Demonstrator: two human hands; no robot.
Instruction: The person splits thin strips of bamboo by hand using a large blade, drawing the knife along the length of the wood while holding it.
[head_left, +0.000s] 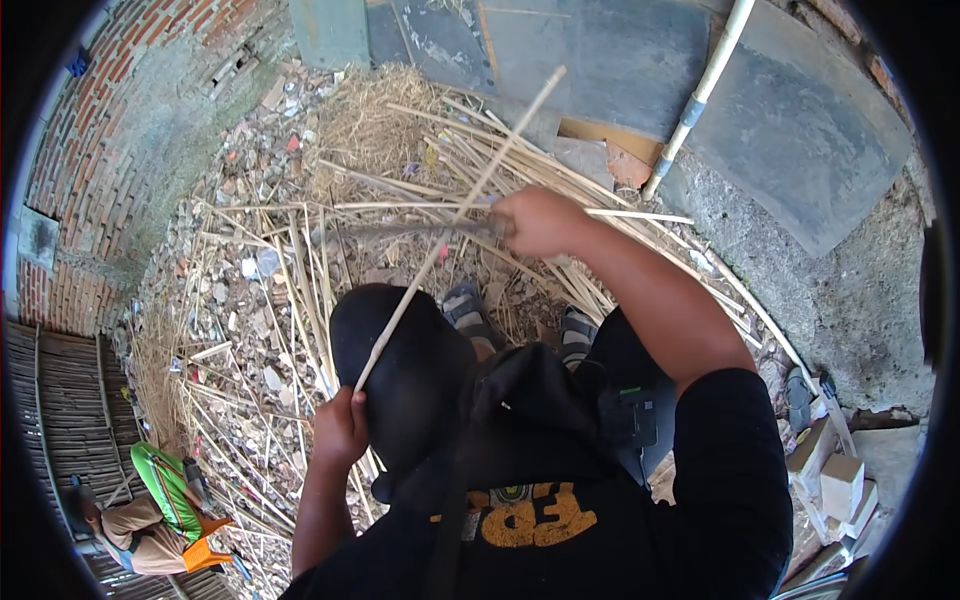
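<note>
My left hand (341, 428) is closed around the lower end of a long, thin bamboo stick (410, 290). The stick slants up and away to the right, past my knee. My right hand (540, 222) grips the handle of a long dark blade, which looks like a machete (400, 230). Its blade points left and is smeared by motion. In the picture the blade crosses the stick near its middle; whether they touch I cannot tell.
Many cut bamboo sticks (302, 290) lie over rubble-strewn ground, with dry straw (375, 125) behind. Grey panels (590, 65) and a pale pole (700, 100) stand ahead. Another person (150, 525) sits at the lower left. Pale blocks (842, 487) lie at right.
</note>
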